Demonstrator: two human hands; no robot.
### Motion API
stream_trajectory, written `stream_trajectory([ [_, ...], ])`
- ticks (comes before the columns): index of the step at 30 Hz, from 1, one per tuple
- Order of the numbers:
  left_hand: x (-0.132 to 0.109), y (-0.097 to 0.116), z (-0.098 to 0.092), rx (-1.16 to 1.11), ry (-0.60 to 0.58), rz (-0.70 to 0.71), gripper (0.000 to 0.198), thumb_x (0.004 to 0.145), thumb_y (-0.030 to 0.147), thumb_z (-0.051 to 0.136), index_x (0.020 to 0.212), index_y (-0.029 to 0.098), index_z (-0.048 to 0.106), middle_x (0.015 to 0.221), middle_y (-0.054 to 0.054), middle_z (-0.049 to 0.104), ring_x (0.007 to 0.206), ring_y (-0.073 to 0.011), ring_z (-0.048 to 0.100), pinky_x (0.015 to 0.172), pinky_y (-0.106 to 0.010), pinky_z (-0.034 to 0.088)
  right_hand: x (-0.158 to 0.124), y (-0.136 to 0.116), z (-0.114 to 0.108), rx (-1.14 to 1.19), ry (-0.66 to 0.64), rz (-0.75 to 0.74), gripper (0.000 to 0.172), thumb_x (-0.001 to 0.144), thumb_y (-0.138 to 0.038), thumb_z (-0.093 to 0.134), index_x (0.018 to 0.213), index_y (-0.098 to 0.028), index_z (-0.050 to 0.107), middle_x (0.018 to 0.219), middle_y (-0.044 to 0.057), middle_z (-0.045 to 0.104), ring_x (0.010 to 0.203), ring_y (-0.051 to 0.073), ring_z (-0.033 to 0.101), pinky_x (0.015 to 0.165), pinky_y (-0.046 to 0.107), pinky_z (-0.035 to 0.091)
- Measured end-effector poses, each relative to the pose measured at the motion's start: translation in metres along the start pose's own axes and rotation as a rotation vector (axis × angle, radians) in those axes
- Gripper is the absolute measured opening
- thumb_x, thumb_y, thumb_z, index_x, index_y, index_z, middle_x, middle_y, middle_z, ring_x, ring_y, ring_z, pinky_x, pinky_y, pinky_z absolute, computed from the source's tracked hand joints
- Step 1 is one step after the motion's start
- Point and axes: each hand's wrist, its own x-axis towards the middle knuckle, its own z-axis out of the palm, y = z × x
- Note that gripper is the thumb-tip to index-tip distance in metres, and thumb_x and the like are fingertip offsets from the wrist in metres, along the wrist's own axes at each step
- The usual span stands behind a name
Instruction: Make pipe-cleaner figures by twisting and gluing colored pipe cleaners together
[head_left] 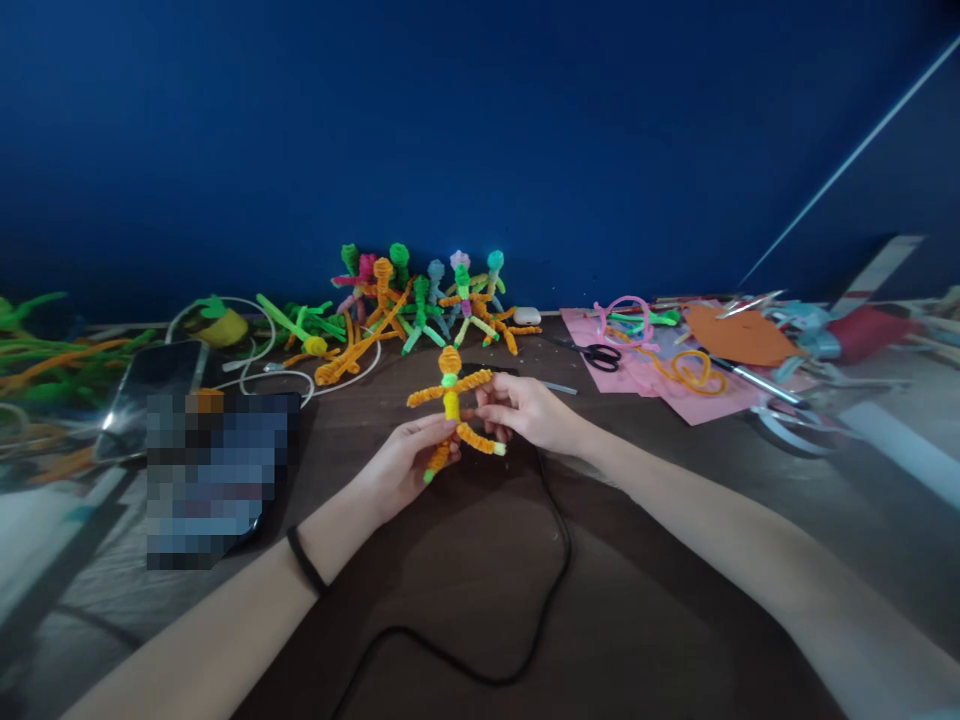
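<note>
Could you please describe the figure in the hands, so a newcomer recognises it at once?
Under the blue wall, a row of pipe-cleaner figures lines the back of the dark table. In front of this row, between the left hand and right hand, is the orange figure. Its yellow torso and bright green neck set it apart from its neighbours.

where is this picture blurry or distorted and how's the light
Head view, centre: the orange and yellow figure is fairly sharp; head view, sides: green stems and a red piece look smeared; head view, left: a pixelated patch hides detail; head view, overall: dim light, dark blue wall.
</note>
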Motion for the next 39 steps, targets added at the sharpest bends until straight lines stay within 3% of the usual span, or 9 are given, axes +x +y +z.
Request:
stream_trajectory([
  [9, 0.002, 0.0, -0.003, -0.077, -0.01, -0.009, 0.023, 0.066, 0.015, 0.069, 0.089, 0.009, 0.07, 0.057, 0.001, 0.057, 0.052, -0.0043, 0.053, 0.057, -0.015, 0.046, 0.003, -0.004, -0.005, 0.034, 0.094, 0.003, 0.01, 0.078, -0.021, 0.055, 0.079, -0.016, 0.046, 0.059, -0.003, 0.056, 0.042, 0.007, 0.053, 0.042, 0.019, 0.041],
  [15, 0.0, 0.0, 0.001, -0.007, 0.001, 0.003, 0.028, 0.062, 0.019, 0.073, 0.088, 0.011, 0.071, 0.063, 0.0, 0.061, 0.053, -0.0041, 0.052, 0.056, -0.015, 0.044, 0.0, -0.005, -0.002, -0.074, 0.049, 0.037, 0.007, 0.08, -0.018, 0.05, 0.084, -0.014, 0.054, 0.062, -0.001, 0.058, 0.044, 0.008, 0.054, 0.046, 0.021, 0.044],
  [18, 0.0, -0.001, 0.002, 0.041, 0.006, 0.002, 0.029, 0.06, 0.021, 0.075, 0.087, 0.011, 0.071, 0.068, -0.001, 0.064, 0.055, -0.0038, 0.052, 0.057, -0.014, 0.043, -0.002, -0.005, -0.002, -0.209, 0.019, -0.006, 0.015, 0.081, -0.015, 0.046, 0.088, -0.013, 0.058, 0.065, 0.001, 0.059, 0.047, 0.008, 0.055, 0.049, 0.022, 0.045],
  [24, -0.001, -0.001, 0.005, 0.093, 0.027, -0.002, 0.026, 0.056, 0.023, 0.077, 0.078, 0.011, 0.072, 0.057, -0.001, 0.06, 0.053, -0.0058, 0.052, 0.054, -0.016, 0.042, -0.005, -0.009, -0.003, -0.808, 0.059, -0.199, 0.017, 0.08, -0.014, 0.046, 0.086, -0.013, 0.062, 0.068, 0.004, 0.063, 0.056, 0.01, 0.052, 0.057, 0.022, 0.036],
  [26, -0.002, 0.0, 0.007, 0.098, 0.03, 0.001, 0.025, 0.056, 0.023, 0.077, 0.077, 0.011, 0.072, 0.056, -0.001, 0.06, 0.053, -0.0062, 0.052, 0.054, -0.016, 0.041, -0.006, -0.01, -0.001, -0.897, 0.07, -0.204, 0.017, 0.079, -0.015, 0.046, 0.087, -0.012, 0.061, 0.067, 0.004, 0.062, 0.058, 0.011, 0.052, 0.056, 0.022, 0.034],
  [31, -0.002, 0.0, 0.009, 0.081, 0.043, 0.0, 0.027, 0.055, 0.02, 0.077, 0.079, 0.011, 0.072, 0.062, -0.002, 0.063, 0.054, -0.006, 0.053, 0.055, -0.016, 0.042, -0.005, -0.012, 0.007, -0.798, 0.142, -0.094, 0.013, 0.077, -0.014, 0.047, 0.083, -0.012, 0.058, 0.062, 0.002, 0.06, 0.053, 0.01, 0.051, 0.053, 0.021, 0.034],
  [34, -0.003, 0.001, 0.008, 0.072, 0.048, 0.002, 0.025, 0.057, 0.019, 0.076, 0.08, 0.011, 0.071, 0.061, -0.002, 0.062, 0.054, -0.0061, 0.053, 0.054, -0.016, 0.042, -0.004, -0.011, 0.009, -0.622, 0.184, -0.057, 0.006, 0.075, -0.014, 0.048, 0.076, -0.014, 0.054, 0.061, 0.002, 0.06, 0.051, 0.01, 0.052, 0.052, 0.021, 0.037],
  [39, -0.002, 0.001, 0.006, 0.03, 0.055, 0.027, 0.018, 0.06, 0.017, 0.074, 0.077, 0.012, 0.07, 0.062, -0.001, 0.061, 0.056, -0.0064, 0.055, 0.058, -0.016, 0.045, -0.002, -0.009, 0.004, -0.277, 0.182, 0.066, 0.01, 0.081, -0.013, 0.037, 0.081, -0.018, 0.046, 0.05, -0.005, 0.052, 0.032, 0.006, 0.043, 0.038, 0.02, 0.034],
])
